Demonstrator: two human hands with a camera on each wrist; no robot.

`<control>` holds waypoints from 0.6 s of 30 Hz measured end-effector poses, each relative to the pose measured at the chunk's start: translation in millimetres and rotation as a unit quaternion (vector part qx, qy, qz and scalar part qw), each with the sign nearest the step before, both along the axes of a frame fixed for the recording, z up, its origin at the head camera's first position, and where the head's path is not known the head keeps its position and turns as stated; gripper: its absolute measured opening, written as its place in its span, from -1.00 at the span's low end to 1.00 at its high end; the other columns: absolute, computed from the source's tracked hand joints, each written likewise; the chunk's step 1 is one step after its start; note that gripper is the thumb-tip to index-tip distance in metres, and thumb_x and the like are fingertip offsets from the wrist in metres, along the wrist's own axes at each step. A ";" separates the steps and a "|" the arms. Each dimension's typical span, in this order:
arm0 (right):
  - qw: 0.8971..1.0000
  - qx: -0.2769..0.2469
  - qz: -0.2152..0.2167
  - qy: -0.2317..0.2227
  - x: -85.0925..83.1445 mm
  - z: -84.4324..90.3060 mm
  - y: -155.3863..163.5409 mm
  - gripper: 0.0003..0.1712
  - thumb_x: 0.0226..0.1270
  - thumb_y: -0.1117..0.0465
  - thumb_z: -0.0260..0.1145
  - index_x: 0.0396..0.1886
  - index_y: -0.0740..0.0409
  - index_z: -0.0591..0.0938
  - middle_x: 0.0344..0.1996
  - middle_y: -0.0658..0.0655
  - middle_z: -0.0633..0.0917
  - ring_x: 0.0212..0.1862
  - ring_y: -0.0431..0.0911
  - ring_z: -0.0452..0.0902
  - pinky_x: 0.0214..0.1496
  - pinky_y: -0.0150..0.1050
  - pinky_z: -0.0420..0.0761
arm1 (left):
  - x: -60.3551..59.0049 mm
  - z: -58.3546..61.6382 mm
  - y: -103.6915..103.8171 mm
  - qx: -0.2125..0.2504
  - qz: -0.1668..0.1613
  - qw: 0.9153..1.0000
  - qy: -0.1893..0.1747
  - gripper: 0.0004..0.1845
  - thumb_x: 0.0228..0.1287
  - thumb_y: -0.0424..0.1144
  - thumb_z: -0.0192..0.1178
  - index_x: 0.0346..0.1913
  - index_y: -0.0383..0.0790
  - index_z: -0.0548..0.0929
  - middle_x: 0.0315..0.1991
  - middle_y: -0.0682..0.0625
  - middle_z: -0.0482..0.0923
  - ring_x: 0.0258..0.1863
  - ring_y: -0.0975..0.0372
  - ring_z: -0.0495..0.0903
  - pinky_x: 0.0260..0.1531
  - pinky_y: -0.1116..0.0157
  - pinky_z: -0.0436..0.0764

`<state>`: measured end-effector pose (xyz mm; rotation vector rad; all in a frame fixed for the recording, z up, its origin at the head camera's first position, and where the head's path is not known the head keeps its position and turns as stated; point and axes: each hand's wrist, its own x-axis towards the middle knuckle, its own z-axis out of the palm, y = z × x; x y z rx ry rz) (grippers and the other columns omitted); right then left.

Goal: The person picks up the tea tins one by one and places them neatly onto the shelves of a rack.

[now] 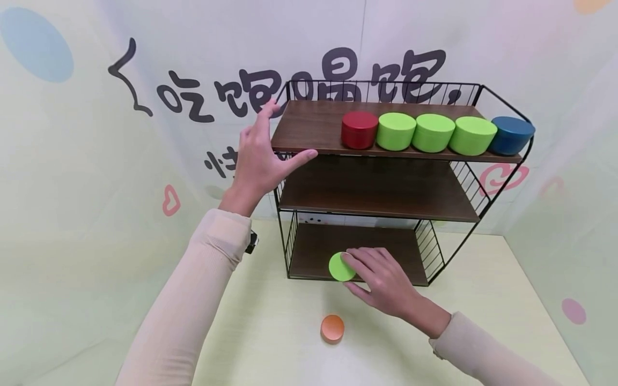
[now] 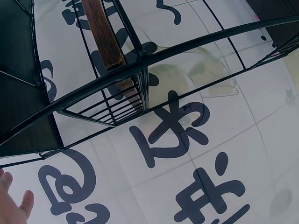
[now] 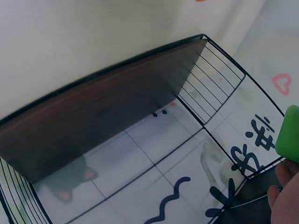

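My right hand (image 1: 383, 281) pinches a round light-green tin (image 1: 341, 267) between thumb and fingers, in front of the bottom shelf (image 1: 309, 241). The same tin (image 3: 288, 135) shows at the right edge of the right wrist view. My left hand (image 1: 260, 153) is at the left end of the top shelf (image 1: 309, 120), thumb and fingers spread and holding nothing; whether it touches the rack cannot be told. An orange round tin (image 1: 332, 328) lies on the table below the green one.
On the top shelf stand, in a row, a red tin (image 1: 359, 130), three green tins (image 1: 433, 133) and a blue tin (image 1: 512, 135). The black wire rack has a brown middle shelf (image 1: 381, 187). Behind hangs a printed white cloth (image 1: 193, 32). Beneath is a pale table (image 1: 270, 332).
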<state>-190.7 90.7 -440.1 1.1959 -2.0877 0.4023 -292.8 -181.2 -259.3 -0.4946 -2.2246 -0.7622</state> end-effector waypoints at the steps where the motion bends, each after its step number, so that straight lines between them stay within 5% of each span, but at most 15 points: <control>1: 1.000 -0.001 0.003 0.008 -1.0 3.6 -0.6 -0.33 0.06 0.05 0.58 0.15 0.25 0.63 0.01 0.21 0.70 0.03 0.06 0.62 -0.01 -0.04 0.61 | -0.1 0.0 0.0 0.000 0.000 1.000 0.000 0.14 -0.05 0.35 0.42 0.50 -0.19 0.20 0.48 0.05 0.25 0.38 0.22 0.30 0.37 0.11 0.14; 8: 0.997 -0.010 0.023 0.068 -8.4 30.5 -7.4 -0.48 0.29 0.05 0.39 0.15 0.26 0.63 0.02 0.22 0.70 -0.01 0.08 0.64 -0.04 -0.02 0.61 | 0.3 0.1 -0.8 -0.001 0.002 1.000 0.001 0.15 -0.05 0.35 0.42 0.50 -0.20 0.20 0.49 0.01 0.24 0.39 0.21 0.29 0.37 0.09 0.14; 18: 0.994 -0.004 0.021 0.107 -16.7 79.1 -10.9 -0.38 0.18 0.03 0.50 0.16 0.25 0.62 0.05 0.26 0.69 0.04 0.13 0.61 -0.02 0.01 0.59 | 0.7 -0.6 -0.8 -0.006 -0.001 1.000 0.011 0.14 -0.05 0.35 0.43 0.49 -0.23 0.22 0.49 0.00 0.24 0.40 0.26 0.27 0.37 0.09 0.15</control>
